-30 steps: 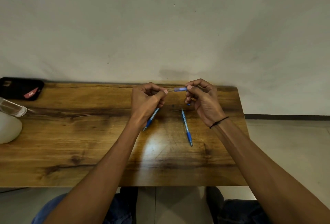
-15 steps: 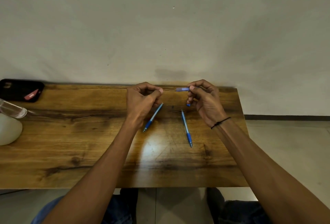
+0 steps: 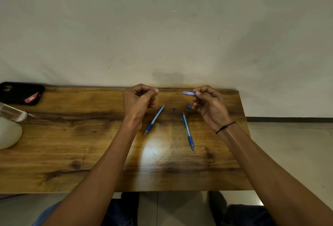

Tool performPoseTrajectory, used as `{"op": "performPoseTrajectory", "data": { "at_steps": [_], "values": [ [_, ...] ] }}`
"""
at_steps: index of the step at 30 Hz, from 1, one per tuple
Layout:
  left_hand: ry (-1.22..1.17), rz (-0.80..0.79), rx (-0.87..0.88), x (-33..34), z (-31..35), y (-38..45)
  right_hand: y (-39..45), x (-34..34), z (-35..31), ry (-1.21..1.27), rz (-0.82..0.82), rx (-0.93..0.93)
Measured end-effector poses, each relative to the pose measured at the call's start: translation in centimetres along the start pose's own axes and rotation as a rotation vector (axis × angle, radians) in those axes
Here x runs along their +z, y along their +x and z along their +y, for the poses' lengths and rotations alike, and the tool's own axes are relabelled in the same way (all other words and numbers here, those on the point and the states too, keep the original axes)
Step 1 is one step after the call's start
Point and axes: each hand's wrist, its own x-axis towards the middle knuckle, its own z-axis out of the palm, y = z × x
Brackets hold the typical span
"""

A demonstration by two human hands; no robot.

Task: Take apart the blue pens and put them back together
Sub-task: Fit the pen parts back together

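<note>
- Pen part: a short blue, translucent barrel piece, held level above the far edge of the table. It points toward the left hand and is blurred at its free end.
- Right hand: fingers curled, thumb and forefinger pinching the pen part at its right end. A small blue piece shows just below the curled fingers; whether it is held or lies on the table cannot be told.
- Left hand: fingers curled, thumb against forefinger. What it holds, if anything, cannot be told. The two hands are raised and apart, with a clear gap between them.
- Left pen: whole, lying flat on the table below the left hand, clear barrel with blue grip, tip toward the near left.
- Right pen: whole, lying flat below the right hand, same build, tip toward the near edge. The two pens are apart.
- Table: wooden, dark-grained.
- Black case: at the far left corner, with a red label.
- White object and clear container: at the left edge.
</note>
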Motion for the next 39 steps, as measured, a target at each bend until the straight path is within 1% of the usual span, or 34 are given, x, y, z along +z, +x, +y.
{"op": "performPoseTrajectory", "data": {
  "at_steps": [5, 9, 12, 17, 22, 26, 30, 36, 39],
  "values": [
    [-0.099, -0.025, -0.123, 0.2, 0.0, -0.1, -0.1, -0.4, 0.4, 0.154, -0.036, 0.100],
    [-0.186, -0.031, -0.192, 0.5, 0.2, -0.2, -0.1, -0.3, 0.6, 0.142, -0.056, 0.132],
    [-0.186, -0.040, -0.205, 0.9, 0.1, -0.4, -0.1, -0.3, 0.8, 0.080, -0.060, 0.131],
    [-0.116, -0.028, -0.202, 1.3, -0.3, -0.4, -0.3, 0.0, 0.8, -0.121, -0.059, 0.089],
    [-0.064, -0.011, -0.199, 1.3, -0.6, -0.2, -0.2, 0.3, 1.0, -0.343, 0.025, 0.023],
    [-0.054, -0.013, -0.204, 1.3, -0.7, -0.1, -0.1, 0.4, 1.3, -0.433, 0.084, 0.016],
    [-0.070, -0.018, -0.208, 1.3, -0.7, -0.1, -0.4, 0.3, 1.6, -0.509, 0.110, 0.020],
    [-0.067, -0.020, -0.200, 1.3, -0.8, 0.0, -0.3, -0.5, 1.9, -1.011, 0.156, -0.065],
    [-0.059, -0.027, -0.204, 1.3, -0.8, -0.1, -0.5, -0.6, 2.4, -1.199, 0.142, -0.031]
  ]
}}
